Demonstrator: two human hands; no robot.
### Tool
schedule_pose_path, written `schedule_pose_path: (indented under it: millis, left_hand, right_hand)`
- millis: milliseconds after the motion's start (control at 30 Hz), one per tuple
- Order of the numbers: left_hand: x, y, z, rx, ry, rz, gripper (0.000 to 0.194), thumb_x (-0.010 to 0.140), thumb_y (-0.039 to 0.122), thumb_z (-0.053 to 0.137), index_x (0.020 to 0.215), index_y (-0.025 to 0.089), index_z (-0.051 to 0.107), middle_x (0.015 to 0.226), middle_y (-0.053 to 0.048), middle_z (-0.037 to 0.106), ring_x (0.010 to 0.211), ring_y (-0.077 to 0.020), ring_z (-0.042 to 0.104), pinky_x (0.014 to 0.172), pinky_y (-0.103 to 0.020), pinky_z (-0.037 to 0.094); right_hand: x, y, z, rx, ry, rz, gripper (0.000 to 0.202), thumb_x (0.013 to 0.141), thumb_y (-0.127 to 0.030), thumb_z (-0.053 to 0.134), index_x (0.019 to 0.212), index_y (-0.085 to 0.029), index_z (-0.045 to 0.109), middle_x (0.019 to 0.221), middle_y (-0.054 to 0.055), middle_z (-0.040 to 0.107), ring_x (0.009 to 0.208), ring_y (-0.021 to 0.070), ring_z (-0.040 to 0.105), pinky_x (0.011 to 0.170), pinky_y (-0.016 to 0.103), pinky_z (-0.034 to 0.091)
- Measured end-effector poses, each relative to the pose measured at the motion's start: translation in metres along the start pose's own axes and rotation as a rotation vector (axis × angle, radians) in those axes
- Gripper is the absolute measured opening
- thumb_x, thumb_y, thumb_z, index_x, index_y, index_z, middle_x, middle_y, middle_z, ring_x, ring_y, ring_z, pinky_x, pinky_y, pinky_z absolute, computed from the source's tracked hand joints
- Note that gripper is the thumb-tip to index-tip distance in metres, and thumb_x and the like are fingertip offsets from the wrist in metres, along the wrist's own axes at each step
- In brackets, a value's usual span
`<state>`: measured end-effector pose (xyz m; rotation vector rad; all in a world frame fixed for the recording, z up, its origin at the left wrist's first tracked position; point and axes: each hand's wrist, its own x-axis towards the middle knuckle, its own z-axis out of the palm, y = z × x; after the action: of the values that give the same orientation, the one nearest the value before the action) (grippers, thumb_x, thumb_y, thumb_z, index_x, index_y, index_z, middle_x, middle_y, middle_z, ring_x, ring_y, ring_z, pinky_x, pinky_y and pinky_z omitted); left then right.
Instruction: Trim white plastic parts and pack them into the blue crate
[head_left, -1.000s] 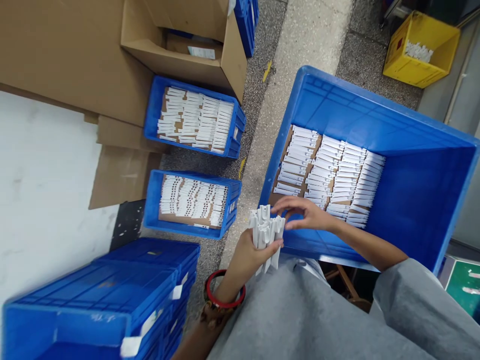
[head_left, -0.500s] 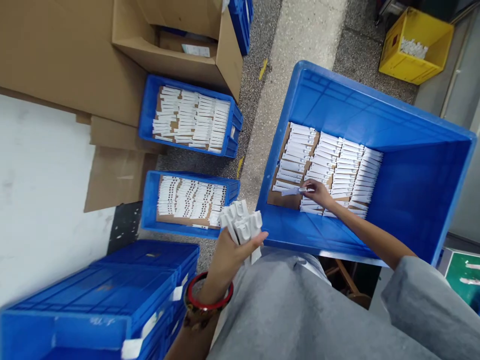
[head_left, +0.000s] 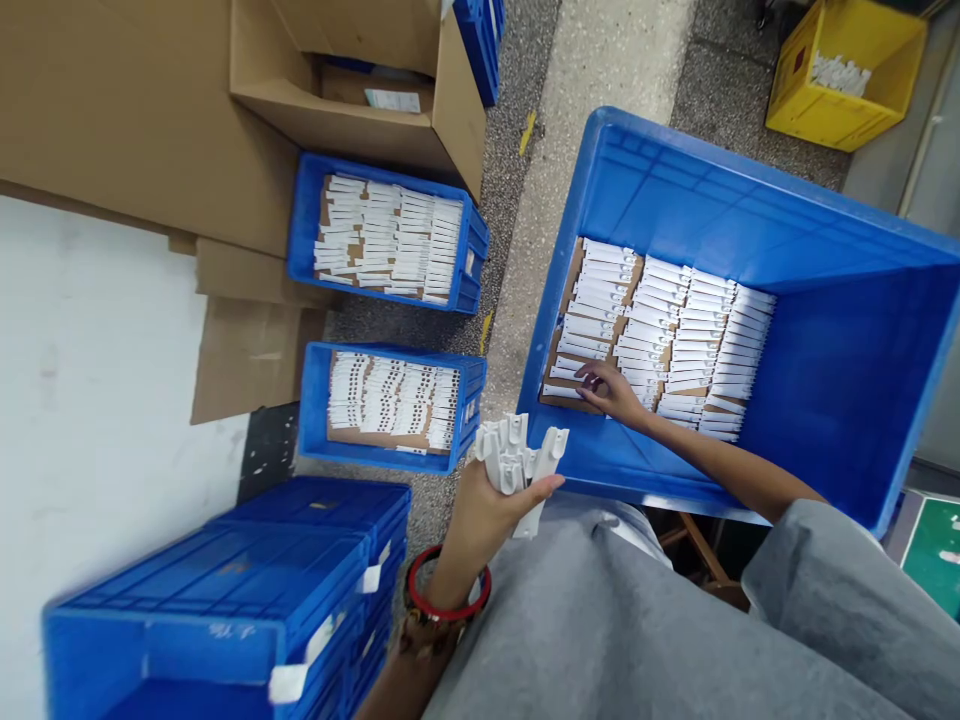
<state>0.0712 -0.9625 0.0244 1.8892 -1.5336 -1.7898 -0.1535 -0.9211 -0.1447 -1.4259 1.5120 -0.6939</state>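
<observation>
My left hand (head_left: 491,510), with a red bangle at the wrist, is wrapped round a bunch of white plastic parts (head_left: 517,455) beside the large blue bin (head_left: 667,490). Inside that bin, rows of white strips (head_left: 645,330) lie on brown cardboard (head_left: 551,350). My right hand (head_left: 611,392) is over the lower left end of these rows, its thumb and fingers curved with a gap between them, close to the last strips of the leftmost row. Nothing shows between its fingers.
Two smaller blue crates (head_left: 300,220) with similar white parts stand to the left on the speckled floor. An open cardboard box (head_left: 337,115) is above them, stacked blue crates (head_left: 300,560) at the lower left, and a yellow bin (head_left: 806,115) at the upper right.
My right hand has let go of a white strip, which now lies in the leftmost row, and its fingers have opened. My left hand has shifted right with its bunch, which has fanned out.
</observation>
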Motion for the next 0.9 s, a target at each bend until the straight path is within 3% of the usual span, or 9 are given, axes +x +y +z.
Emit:
schedule_pose_path:
  millis: [100, 167, 300, 467, 567, 633, 733, 833, 900]
  left_hand:
    - [0.000, -0.001, 0.003, -0.011, -0.015, -0.009, 0.030, 0.056, 0.038, 0.081, 0.072, 0.018, 0.066, 0.068, -0.002, 0.071, 0.067, -0.0209, 0.065, 0.065, -0.029, 0.052]
    - [0.001, 0.000, 0.005, -0.029, -0.030, -0.016, 0.032, 0.056, 0.039, 0.081, 0.075, 0.017, 0.068, 0.073, -0.003, 0.073, 0.070, -0.0214, 0.066, 0.067, -0.030, 0.053]
    - [0.003, 0.002, 0.010, -0.054, -0.052, -0.034, 0.035, 0.057, 0.044, 0.079, 0.077, 0.018, 0.068, 0.074, -0.004, 0.073, 0.072, -0.0235, 0.067, 0.069, -0.033, 0.054]
    - [0.003, 0.001, 0.015, -0.095, -0.026, -0.044, 0.033, 0.062, 0.045, 0.075, 0.079, 0.018, 0.067, 0.076, -0.003, 0.073, 0.074, -0.0239, 0.068, 0.070, -0.034, 0.055]
    - [0.002, -0.007, 0.012, -0.126, 0.073, -0.051, 0.032, 0.064, 0.044, 0.075, 0.078, 0.017, 0.064, 0.070, -0.002, 0.069, 0.066, -0.0197, 0.065, 0.062, -0.029, 0.052]
    - [0.003, -0.013, 0.007, -0.224, 0.173, -0.062, 0.035, 0.067, 0.045, 0.075, 0.083, 0.017, 0.062, 0.067, 0.000, 0.067, 0.059, -0.0165, 0.062, 0.056, -0.026, 0.050]
    - [0.005, -0.018, -0.001, -0.349, 0.243, -0.087, 0.039, 0.067, 0.046, 0.077, 0.087, 0.019, 0.058, 0.059, 0.004, 0.062, 0.051, -0.0138, 0.059, 0.049, -0.023, 0.048]
    - [0.007, -0.018, -0.002, -0.375, 0.220, -0.093, 0.038, 0.066, 0.045, 0.078, 0.083, 0.018, 0.056, 0.057, 0.005, 0.061, 0.050, -0.0131, 0.059, 0.048, -0.023, 0.047]
    - [0.008, -0.016, 0.000, -0.372, 0.219, -0.098, 0.040, 0.065, 0.044, 0.079, 0.084, 0.018, 0.056, 0.058, 0.005, 0.062, 0.050, -0.0138, 0.060, 0.049, -0.023, 0.049]
  right_hand:
    - [-0.002, -0.067, -0.029, 0.206, -0.133, -0.345, 0.032, 0.093, -0.029, 0.055, 0.125, -0.024, 0.056, 0.125, 0.011, 0.060, 0.113, 0.0205, 0.059, 0.092, 0.036, 0.052]
    - [-0.004, -0.100, -0.046, 0.238, -0.199, -0.532, 0.031, 0.092, -0.026, 0.059, 0.123, -0.027, 0.059, 0.118, 0.007, 0.066, 0.111, 0.0190, 0.061, 0.095, 0.036, 0.052]
    - [-0.010, -0.118, -0.062, 0.124, -0.150, -0.701, 0.026, 0.090, -0.021, 0.063, 0.115, -0.028, 0.065, 0.105, 0.004, 0.072, 0.105, 0.0178, 0.066, 0.091, 0.034, 0.055]
    - [-0.021, -0.111, -0.066, -0.055, -0.109, -0.743, 0.024, 0.091, -0.020, 0.062, 0.115, -0.025, 0.065, 0.104, 0.005, 0.072, 0.103, 0.0183, 0.066, 0.087, 0.033, 0.058]
    - [-0.027, -0.102, -0.074, -0.136, -0.066, -0.755, 0.026, 0.090, -0.019, 0.064, 0.115, -0.026, 0.064, 0.102, 0.004, 0.072, 0.101, 0.0189, 0.067, 0.085, 0.033, 0.057]
    - [-0.028, -0.084, -0.081, -0.202, 0.010, -0.650, 0.024, 0.089, -0.022, 0.064, 0.112, -0.028, 0.064, 0.101, 0.003, 0.072, 0.098, 0.0201, 0.067, 0.085, 0.036, 0.056]
    - [-0.027, -0.038, -0.083, -0.340, 0.108, -0.326, 0.014, 0.091, -0.028, 0.062, 0.104, -0.023, 0.065, 0.099, 0.007, 0.070, 0.095, 0.0230, 0.065, 0.083, 0.038, 0.052]
    - [-0.021, 0.008, -0.061, -0.567, -0.105, -0.043, 0.016, 0.093, -0.029, 0.056, 0.101, -0.017, 0.064, 0.101, 0.012, 0.068, 0.092, 0.0238, 0.063, 0.076, 0.034, 0.050]
    - [-0.016, 0.029, -0.034, -0.681, -0.264, 0.013, 0.018, 0.094, -0.027, 0.054, 0.102, -0.015, 0.064, 0.104, 0.013, 0.067, 0.091, 0.0233, 0.062, 0.072, 0.031, 0.047]
